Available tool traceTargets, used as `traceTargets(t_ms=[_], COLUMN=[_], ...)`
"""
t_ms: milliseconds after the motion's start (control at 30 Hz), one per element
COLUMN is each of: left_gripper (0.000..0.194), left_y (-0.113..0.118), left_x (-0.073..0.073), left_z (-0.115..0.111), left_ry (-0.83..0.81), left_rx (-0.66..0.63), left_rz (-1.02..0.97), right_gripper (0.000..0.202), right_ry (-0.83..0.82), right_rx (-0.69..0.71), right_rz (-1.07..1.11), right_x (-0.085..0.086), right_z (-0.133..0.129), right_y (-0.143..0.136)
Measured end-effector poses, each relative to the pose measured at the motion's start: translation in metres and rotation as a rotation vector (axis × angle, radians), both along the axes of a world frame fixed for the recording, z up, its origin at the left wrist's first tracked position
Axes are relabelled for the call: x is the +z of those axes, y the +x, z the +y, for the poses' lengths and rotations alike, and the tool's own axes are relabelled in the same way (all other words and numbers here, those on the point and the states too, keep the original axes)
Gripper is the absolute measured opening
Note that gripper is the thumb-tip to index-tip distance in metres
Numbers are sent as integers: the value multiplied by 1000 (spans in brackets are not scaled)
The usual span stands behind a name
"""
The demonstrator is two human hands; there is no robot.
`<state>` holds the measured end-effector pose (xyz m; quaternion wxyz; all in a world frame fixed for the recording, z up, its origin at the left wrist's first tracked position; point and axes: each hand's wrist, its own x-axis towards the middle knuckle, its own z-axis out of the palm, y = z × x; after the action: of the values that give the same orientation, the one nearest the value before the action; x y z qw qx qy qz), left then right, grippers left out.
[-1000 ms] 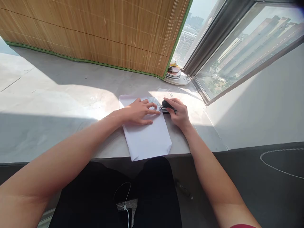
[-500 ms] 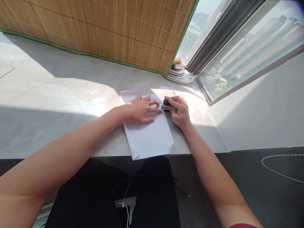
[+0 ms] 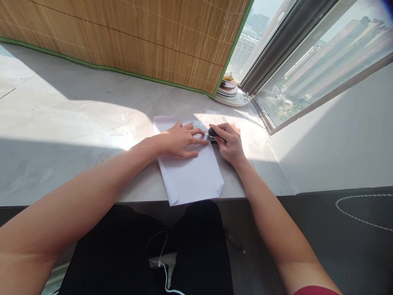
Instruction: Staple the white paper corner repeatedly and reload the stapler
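Observation:
White paper (image 3: 193, 178) lies on the pale ledge, its two near corners bent and its near edge slightly over the ledge's front. My left hand (image 3: 182, 141) rests on its upper half with the fingers spread. At the paper's right edge, my right hand (image 3: 230, 143) is wrapped round a black stapler (image 3: 212, 132), whose front end meets the paper. Part of the stapler is hidden under my fingers. Beyond my left fingertips a patch with bluish print (image 3: 199, 125) shows at the top of the paper.
A green-edged bamboo blind (image 3: 123, 37) hangs along the back of the ledge (image 3: 76, 172). Stacked plates (image 3: 227, 91) stand in the corner by the window frame (image 3: 285, 41). A white cable (image 3: 166, 274) runs between my legs, and a white cord (image 3: 353, 215) loops at the right.
My hands, the paper and the stapler keep nearly the same places. The whole view has shifted slightly, and the stapler's top looks about the same.

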<state>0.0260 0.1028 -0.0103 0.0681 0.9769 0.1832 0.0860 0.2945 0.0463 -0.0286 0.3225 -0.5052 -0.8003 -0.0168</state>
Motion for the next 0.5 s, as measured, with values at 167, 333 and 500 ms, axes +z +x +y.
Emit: traceTargets(t_ms=[167,333,500], left_gripper=[58,58,57], left_y=[0,-1,-2], left_x=[0,-3,-2], left_z=[1,4,5], left_ry=[-38,-44,-37], left_rx=[6,3,1], left_rz=[-7,-21,-22], right_gripper=[53,54,51], right_ry=[-49,-45,-57], right_rx=[-40,-56,-53], right_rz=[-44,-162,-142], right_x=[3,4,4], right_z=[-3,-7,-6], right_y=[-6,-16,-16])
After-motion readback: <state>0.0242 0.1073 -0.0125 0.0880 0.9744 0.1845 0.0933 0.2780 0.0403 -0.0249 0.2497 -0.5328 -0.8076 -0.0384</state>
